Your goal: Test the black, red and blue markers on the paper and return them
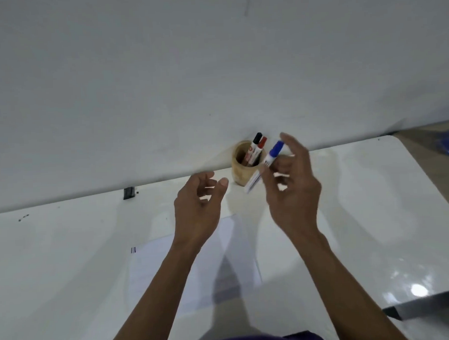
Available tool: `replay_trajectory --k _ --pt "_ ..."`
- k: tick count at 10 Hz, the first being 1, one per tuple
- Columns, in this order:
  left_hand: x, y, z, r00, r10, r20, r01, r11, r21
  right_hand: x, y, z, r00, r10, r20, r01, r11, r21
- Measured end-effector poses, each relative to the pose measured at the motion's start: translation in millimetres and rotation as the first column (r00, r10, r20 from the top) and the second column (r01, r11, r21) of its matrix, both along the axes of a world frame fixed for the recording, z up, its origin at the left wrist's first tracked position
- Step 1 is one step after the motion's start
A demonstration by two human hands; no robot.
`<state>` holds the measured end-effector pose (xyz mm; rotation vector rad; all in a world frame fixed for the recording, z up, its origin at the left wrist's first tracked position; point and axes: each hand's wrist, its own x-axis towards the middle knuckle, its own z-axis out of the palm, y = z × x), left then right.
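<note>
Paper [170, 260] lies low in the frame on the white surface [372, 202], with short dark strokes at its left edge. At centre, the wooden cup [240, 173] already holds the black marker [255, 140] and red marker [262, 142]. Right hand [293, 190] pinches the capped blue marker [271, 158] just beside the cup; left hand [197, 198] hangs empty, fingers loose. Judging by this, only the blue marker's return remains.

The right hand [293, 193] pinches the capped blue marker [267, 163] between thumb and fingers, cap up, just beside a wooden cup [240, 169] holding the black marker [254, 146] and red marker [260, 147]. The left hand [196, 209] hovers empty, fingers curled apart, above the paper [155, 269] on the white table [68, 251].
</note>
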<state>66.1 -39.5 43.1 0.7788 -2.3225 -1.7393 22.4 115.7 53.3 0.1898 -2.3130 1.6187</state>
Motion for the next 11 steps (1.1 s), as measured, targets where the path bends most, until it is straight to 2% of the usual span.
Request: replay_trajectory --k 2,3,7,11 --pt "-51 29 -25 0.998 -0.061 0.030 0.065 0.985 -0.163 -62 17 -2 0.995 -0.087 -0.041 0.083 0.993 -0.085" --pt "-69 38 -36 0.996 -0.077 0.053 0.085 0.982 -0.167 -75 17 -17 0.996 -0.073 -0.042 0.070 0.996 -0.056" --pt "-81 44 -59 0.993 -0.103 -0.051 0.091 0.978 -0.187 -84 7 -75 0.999 -0.017 0.032 0.015 0.998 0.065" --pt "-77 46 -47 0.992 -0.118 -0.041 0.107 0.973 -0.205 -78 12 -61 0.997 -0.022 0.080 0.023 1.000 -0.008"
